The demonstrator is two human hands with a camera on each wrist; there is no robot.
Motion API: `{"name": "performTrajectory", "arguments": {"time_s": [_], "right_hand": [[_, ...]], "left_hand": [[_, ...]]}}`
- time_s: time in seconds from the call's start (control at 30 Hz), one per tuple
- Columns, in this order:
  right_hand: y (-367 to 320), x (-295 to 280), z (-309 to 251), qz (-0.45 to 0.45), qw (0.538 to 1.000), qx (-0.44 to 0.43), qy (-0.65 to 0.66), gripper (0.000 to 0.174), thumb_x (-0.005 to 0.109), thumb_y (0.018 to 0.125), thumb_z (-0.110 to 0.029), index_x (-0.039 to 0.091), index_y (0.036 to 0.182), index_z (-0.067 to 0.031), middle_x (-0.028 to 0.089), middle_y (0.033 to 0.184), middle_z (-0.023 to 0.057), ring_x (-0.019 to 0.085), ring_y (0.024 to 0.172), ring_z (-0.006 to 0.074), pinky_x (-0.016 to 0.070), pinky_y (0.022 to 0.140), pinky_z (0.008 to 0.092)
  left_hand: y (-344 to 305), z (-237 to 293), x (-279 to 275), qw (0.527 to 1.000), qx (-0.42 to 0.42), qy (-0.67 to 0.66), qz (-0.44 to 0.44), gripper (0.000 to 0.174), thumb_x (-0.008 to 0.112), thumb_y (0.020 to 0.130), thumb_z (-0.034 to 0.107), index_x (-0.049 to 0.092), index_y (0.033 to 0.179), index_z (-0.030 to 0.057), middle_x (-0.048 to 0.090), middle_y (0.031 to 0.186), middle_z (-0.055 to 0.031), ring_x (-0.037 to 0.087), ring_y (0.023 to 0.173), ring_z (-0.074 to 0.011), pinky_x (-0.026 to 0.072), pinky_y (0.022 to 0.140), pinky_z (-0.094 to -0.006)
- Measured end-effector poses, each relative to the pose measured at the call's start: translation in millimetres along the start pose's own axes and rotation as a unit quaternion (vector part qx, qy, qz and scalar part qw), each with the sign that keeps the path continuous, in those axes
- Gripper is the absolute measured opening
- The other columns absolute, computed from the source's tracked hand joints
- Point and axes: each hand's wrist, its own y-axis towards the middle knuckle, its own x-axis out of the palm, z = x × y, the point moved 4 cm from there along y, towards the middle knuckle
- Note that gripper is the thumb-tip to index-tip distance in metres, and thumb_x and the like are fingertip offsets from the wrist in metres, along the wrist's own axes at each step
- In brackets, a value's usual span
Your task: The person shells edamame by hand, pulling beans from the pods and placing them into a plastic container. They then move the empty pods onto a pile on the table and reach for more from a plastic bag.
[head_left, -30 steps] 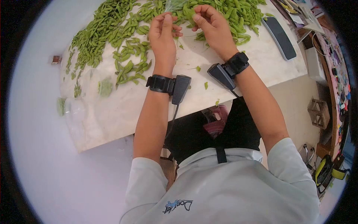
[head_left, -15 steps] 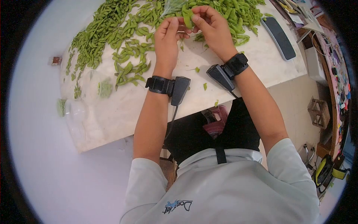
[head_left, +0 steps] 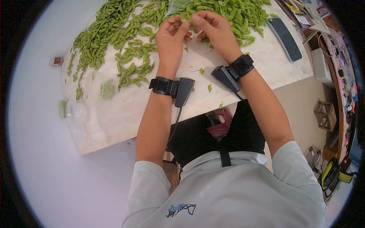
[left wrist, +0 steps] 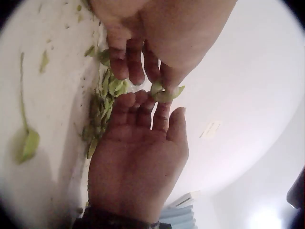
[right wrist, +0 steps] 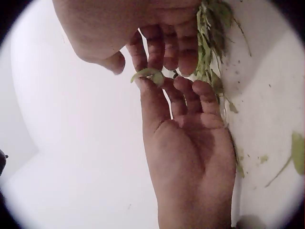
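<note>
A green soybean pod (left wrist: 167,97) (right wrist: 156,77) is between both hands, low over the piles in the head view. The left hand (head_left: 170,38) (left wrist: 157,28) pinches it near the fingertips, thumb against the pod. The right hand (head_left: 219,35) (right wrist: 128,24) faces it palm inward. Its foremost fingertips meet the pod in the wrist views, while its thumb stands apart. Behind the hands, a heap of pods (head_left: 243,17) covers the table's far right. A larger spread of pods (head_left: 106,34) reaches across the far left.
A clear plastic bag (head_left: 176,7) lies among the pods behind the hands. To the right is a phone (head_left: 284,38) on the pale table (head_left: 121,114). Clear containers (head_left: 78,112) stand at the left edge. Small leaf scraps (head_left: 209,88) lie near the front edge.
A second ago the right hand held the pod and the left hand was apart. The left hand has moved in and taken hold of it; the right thumb has come away.
</note>
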Motion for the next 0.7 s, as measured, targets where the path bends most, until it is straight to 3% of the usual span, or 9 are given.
{"name": "performTrajectory", "arguments": {"time_s": [0.1,0.2,0.5,0.6,0.7], "right_hand": [[-0.3,1.7,3.2,-0.022,0.998,-0.002,-0.062,0.030,0.063,0.092,-0.027,0.065,0.102,0.0010,0.064,0.077,0.0027,0.060,0.062,0.0082,0.0513,0.053,0.0236],[-0.5,-1.1,7.8,0.002,0.999,0.040,-0.022,0.030,0.063,0.092,-0.026,0.065,0.101,0.0023,0.065,0.078,0.0040,0.061,0.062,0.0089,0.0529,0.053,0.0246],[-0.8,0.8,3.2,-0.019,1.000,0.006,-0.024,0.027,0.063,0.092,-0.022,0.063,0.104,0.0027,0.066,0.081,0.0057,0.063,0.066,0.0099,0.0534,0.052,0.0253],[-2.4,3.8,-0.3,-0.027,0.997,0.009,-0.069,0.029,0.063,0.092,-0.021,0.060,0.108,0.0020,0.066,0.080,0.0061,0.064,0.067,0.0099,0.0531,0.052,0.0251],[-2.5,7.3,4.1,-0.036,0.999,0.012,-0.018,0.030,0.064,0.091,-0.020,0.059,0.111,0.0015,0.065,0.079,0.0063,0.064,0.068,0.0099,0.0530,0.052,0.0249]], "left_hand": [[-0.9,4.7,-1.1,0.998,0.045,-0.030,0.024,0.023,0.070,0.087,0.010,0.055,0.101,-0.0014,0.062,0.084,-0.0074,0.060,0.066,-0.0119,0.0493,0.056,-0.0237],[-1.7,9.4,-2.2,0.998,0.046,0.013,0.038,0.021,0.069,0.087,0.009,0.054,0.099,-0.0003,0.062,0.084,-0.0072,0.060,0.065,-0.0115,0.0487,0.055,-0.0233],[-2.3,14.6,-1.1,0.994,0.081,0.073,0.031,0.022,0.065,0.090,0.009,0.055,0.107,-0.0005,0.064,0.088,-0.0084,0.061,0.065,-0.0122,0.0494,0.055,-0.0244],[-2.3,16.9,-0.7,0.994,0.079,0.072,0.036,0.021,0.064,0.091,0.008,0.057,0.107,-0.0009,0.065,0.090,-0.0081,0.061,0.067,-0.0116,0.0493,0.055,-0.0240],[-4.8,19.6,7.1,0.998,0.047,0.033,0.037,0.019,0.062,0.093,0.010,0.058,0.107,-0.0015,0.064,0.088,-0.0062,0.058,0.065,-0.0079,0.0481,0.055,-0.0211]]}}
